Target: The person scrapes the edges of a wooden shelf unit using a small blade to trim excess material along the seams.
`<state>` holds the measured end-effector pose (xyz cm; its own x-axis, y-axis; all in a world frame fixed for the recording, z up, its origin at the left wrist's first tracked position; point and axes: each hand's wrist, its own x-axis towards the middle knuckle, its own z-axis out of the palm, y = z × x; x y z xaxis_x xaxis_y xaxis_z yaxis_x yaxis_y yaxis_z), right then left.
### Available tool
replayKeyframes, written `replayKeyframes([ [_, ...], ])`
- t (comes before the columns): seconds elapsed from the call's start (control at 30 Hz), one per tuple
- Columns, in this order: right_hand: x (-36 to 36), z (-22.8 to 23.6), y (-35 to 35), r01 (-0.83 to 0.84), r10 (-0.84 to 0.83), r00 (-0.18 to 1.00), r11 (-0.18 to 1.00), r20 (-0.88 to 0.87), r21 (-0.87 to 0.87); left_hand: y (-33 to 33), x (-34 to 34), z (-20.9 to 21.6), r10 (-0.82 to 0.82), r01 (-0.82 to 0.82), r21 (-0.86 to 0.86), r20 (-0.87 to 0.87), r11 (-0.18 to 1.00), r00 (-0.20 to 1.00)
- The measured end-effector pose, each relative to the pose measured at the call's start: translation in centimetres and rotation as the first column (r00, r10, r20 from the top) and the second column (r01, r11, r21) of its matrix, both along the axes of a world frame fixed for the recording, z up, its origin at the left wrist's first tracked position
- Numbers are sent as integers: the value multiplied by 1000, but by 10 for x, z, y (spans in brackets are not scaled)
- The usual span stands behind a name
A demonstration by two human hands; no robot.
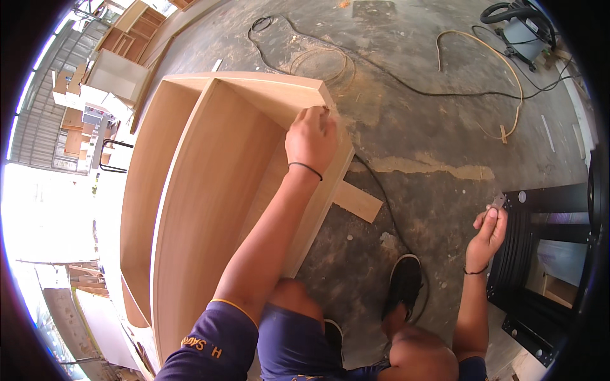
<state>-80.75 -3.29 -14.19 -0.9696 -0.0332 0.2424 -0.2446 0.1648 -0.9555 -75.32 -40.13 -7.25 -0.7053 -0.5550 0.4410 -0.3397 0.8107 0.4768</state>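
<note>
A light wooden cabinet [216, 184] with a lengthwise dividing panel lies tilted on the floor at my left. My left hand [311, 141] reaches across it to the edge near its far right corner. Its fingers are curled in at that edge; what they grip, if anything, is hidden. Out at the right, my right hand [489, 233] is closed, thumb up, around a small flat grey metal blade [499, 201] like a putty knife's. Only the blade's end shows above the fingers, beside a black metal frame [549, 202].
A wood strip [359, 201] juts out from under the cabinet. A black cable [406, 82] and a tan hose [508, 63] cross the dusty concrete floor. At the far right stands a vacuum cleaner [526, 37]. My shoe [403, 286] is close to another cable.
</note>
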Motion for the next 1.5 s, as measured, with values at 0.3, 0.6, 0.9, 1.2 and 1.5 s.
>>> replayKeyframes([
  [0.3, 62, 5, 38, 63, -65, 997, 997, 49, 41, 23, 50, 4, -88, 481, -534, 601, 695, 794],
  [0.6, 59, 89, 2, -223, 325, 823, 939, 466, -261, 5, 158, 33, -489, 522, -25, 310, 853, 815],
  [0.9, -3, 89, -152, -487, 692, 682, 672, -238, 558, 59, 381, 26, -97, 28, 160, 442, 987, 892],
  [1.2, -18, 58, -281, -178, 615, 632, 707, -472, 684, 60, 380, 20, -20, -72, 171, 486, 983, 873],
  [1.5, 160, 60, -253, -519, 745, 504, 666, -437, 536, 54, 386, 17, -77, 8, 165, 413, 986, 907],
])
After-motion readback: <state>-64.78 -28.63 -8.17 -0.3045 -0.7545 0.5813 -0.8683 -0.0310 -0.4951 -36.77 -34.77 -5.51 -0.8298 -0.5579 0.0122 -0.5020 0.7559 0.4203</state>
